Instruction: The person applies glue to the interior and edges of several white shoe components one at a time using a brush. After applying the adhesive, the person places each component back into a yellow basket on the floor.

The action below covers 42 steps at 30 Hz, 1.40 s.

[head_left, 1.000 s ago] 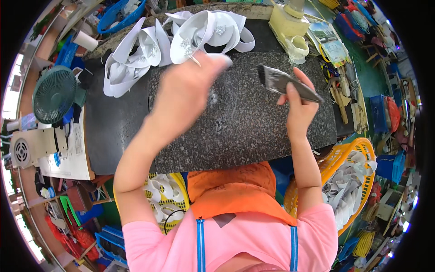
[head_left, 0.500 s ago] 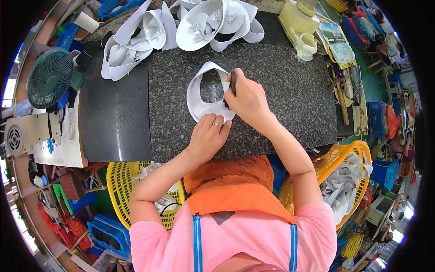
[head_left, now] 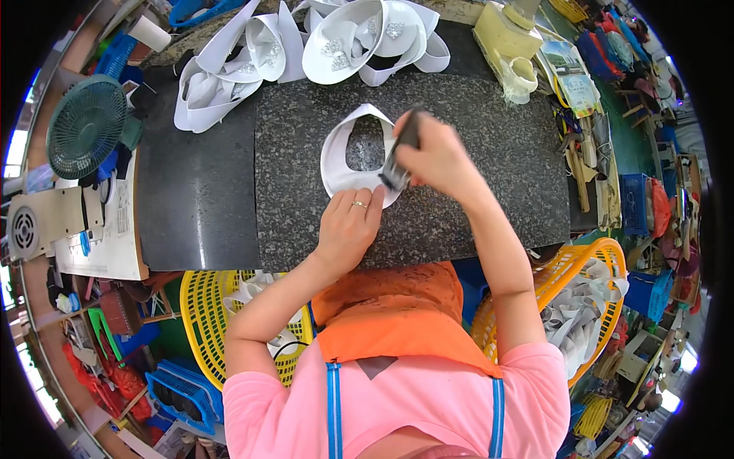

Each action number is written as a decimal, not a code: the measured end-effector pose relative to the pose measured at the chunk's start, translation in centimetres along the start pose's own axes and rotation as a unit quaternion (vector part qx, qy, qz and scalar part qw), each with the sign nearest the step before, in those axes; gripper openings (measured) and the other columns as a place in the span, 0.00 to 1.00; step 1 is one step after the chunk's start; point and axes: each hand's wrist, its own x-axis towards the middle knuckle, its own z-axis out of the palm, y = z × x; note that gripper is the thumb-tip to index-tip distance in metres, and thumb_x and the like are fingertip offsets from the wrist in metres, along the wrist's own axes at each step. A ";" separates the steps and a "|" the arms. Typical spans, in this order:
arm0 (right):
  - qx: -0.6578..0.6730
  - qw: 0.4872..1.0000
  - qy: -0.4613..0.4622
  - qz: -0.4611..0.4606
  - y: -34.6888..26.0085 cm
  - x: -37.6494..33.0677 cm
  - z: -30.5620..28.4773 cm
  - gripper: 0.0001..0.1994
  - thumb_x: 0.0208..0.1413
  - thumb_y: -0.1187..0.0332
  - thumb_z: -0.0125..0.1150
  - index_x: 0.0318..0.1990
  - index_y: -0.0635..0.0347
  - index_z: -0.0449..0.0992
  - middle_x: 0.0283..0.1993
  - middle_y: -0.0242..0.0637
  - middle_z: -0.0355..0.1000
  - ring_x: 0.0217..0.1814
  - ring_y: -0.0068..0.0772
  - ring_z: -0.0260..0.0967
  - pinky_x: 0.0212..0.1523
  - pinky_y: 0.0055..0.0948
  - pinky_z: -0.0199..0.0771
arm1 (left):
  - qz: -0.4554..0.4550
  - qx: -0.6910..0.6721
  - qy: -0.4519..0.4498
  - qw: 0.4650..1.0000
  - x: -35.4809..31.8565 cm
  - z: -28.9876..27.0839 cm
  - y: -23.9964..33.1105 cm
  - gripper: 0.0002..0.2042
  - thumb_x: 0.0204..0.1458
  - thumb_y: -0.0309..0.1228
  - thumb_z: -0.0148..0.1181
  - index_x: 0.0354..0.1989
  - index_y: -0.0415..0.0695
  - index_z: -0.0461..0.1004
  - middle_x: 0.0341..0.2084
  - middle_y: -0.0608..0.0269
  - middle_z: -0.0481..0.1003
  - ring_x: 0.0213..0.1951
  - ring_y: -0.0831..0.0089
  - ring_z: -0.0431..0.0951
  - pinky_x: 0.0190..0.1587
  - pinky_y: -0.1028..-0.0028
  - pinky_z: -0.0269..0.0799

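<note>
A white shoe upper [head_left: 335, 162], curved round an oval opening, lies on the speckled dark stone slab [head_left: 505, 153] in front of me. My left hand [head_left: 352, 229] rests on its near edge, fingers stretched out and pressing it down. On the right side of the upper, my right hand [head_left: 442, 157] is closed round a dark-handled hand tool [head_left: 410, 131]. The tool tilts, its lower end at the upper's near right part, close to my left fingertips. Motion blurs it, so its exact kind is unclear.
White uppers with sparkling ornaments [head_left: 336, 46] lie along the slab's far side. A pale yellow machine part [head_left: 501, 46] stands at the far right. Yellow baskets [head_left: 200, 329] with white pieces flank me below the bench. A green fan [head_left: 86, 126] is at the left.
My right hand has lifted slightly and shifted right, tilting the tool so more of it shows. My left hand and the upper have barely moved.
</note>
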 end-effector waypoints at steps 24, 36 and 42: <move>-0.032 0.906 -0.012 -0.422 -0.3 -1.7 5.9 0.12 0.42 0.79 0.59 0.37 0.64 0.76 0.37 0.41 0.71 0.38 0.44 0.71 0.38 0.34 0.72 | -0.470 -0.641 0.246 0.555 -5.6 -4.3 -5.3 0.12 0.51 0.17 0.53 0.45 0.34 0.70 0.35 0.60 0.75 0.35 0.75 0.77 0.40 0.75 0.77; 0.040 0.977 0.184 -0.104 1.9 -4.8 3.0 0.13 0.52 0.79 0.56 0.46 0.66 0.74 0.40 0.37 0.73 0.30 0.18 0.70 0.31 0.18 0.69 | -0.536 -0.406 0.520 0.527 -26.3 -19.3 -6.8 0.14 0.49 0.18 0.55 0.46 0.32 0.68 0.39 0.53 0.75 0.43 0.63 0.76 0.49 0.67 0.74; 0.036 0.981 0.129 -0.136 2.7 -4.3 6.0 0.13 0.54 0.78 0.55 0.48 0.66 0.74 0.40 0.38 0.74 0.27 0.20 0.69 0.31 0.18 0.68 | -0.723 -0.197 0.547 0.374 -45.1 -12.4 -3.7 0.09 0.48 0.19 0.58 0.39 0.33 0.69 0.34 0.56 0.74 0.31 0.65 0.78 0.33 0.70 0.79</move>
